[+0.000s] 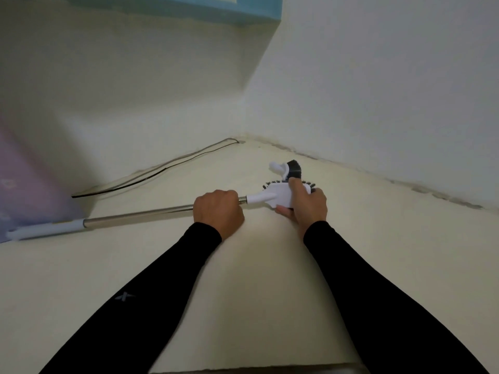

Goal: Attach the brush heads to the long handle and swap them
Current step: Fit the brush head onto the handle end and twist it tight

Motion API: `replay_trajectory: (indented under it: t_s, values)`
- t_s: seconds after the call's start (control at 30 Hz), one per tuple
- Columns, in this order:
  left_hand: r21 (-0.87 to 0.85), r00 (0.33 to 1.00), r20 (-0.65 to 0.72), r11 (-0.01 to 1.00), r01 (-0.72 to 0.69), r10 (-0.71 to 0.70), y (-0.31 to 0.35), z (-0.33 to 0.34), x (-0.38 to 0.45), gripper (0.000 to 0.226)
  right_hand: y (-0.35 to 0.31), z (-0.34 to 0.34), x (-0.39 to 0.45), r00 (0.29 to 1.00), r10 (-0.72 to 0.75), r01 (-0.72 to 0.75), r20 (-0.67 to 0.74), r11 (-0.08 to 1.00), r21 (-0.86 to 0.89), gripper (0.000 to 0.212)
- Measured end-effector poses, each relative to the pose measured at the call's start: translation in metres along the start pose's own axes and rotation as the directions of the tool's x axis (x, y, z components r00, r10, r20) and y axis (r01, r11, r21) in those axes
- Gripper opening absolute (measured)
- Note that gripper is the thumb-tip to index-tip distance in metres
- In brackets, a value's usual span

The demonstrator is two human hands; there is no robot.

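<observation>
Left hand [217, 211] was fisted round the long handle [140, 214]; right hand [307, 205] had fingers clamped over the flat brush head [278, 197], spare brush head [287, 168] just beyond.

Only one view: head cam, wide-angle, looks forward and down over both sleeves to the floor [256, 265] and room corner. Hands sit near frame centre, rather close; no 2nd view to share with.
</observation>
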State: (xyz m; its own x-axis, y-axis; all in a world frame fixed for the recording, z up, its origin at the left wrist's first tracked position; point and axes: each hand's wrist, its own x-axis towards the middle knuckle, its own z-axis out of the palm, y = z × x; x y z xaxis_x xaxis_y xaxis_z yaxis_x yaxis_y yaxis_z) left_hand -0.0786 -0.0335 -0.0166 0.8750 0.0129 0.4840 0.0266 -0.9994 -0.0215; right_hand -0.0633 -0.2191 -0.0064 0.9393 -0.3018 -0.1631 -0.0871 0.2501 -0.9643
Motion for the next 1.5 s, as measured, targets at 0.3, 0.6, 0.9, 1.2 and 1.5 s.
replay_trajectory:
  t_s: [0.3, 0.6, 0.9, 1.2, 1.5]
  values:
    - [-0.007, 0.996, 0.089, 1.0, -0.009, 0.01, 0.003, -0.002, 0.012, 0.017, -0.001, -0.004, -0.002, 0.999, -0.053, 0.053, -0.009, 0.999, 0.008, 0.045]
    - [-0.058, 0.983, 0.181, 0.998, 0.017, -0.006, -0.004, -0.016, 0.016, 0.015, -0.003, -0.003, -0.008, 0.993, -0.119, 0.119, 0.003, 0.993, -0.003, 0.035]
    - [-0.351, 0.984, -0.058, 0.919, -0.18, 0.171, -0.009, -0.016, 0.004, 0.012, -0.003, -0.009, -0.002, 0.991, -0.117, 0.113, -0.058, 0.991, -0.065, 0.045]
    - [-0.326, 0.972, -0.003, 0.918, -0.224, 0.236, -0.011, -0.026, 0.005, 0.009, -0.003, -0.012, -0.001, 0.994, -0.091, 0.087, -0.062, 0.994, -0.063, 0.045]
    - [-0.331, 0.946, 0.117, 0.91, -0.249, 0.301, -0.014, -0.04, 0.005, 0.024, -0.006, -0.013, -0.002, 0.992, -0.109, 0.105, -0.061, 0.993, -0.06, 0.043]
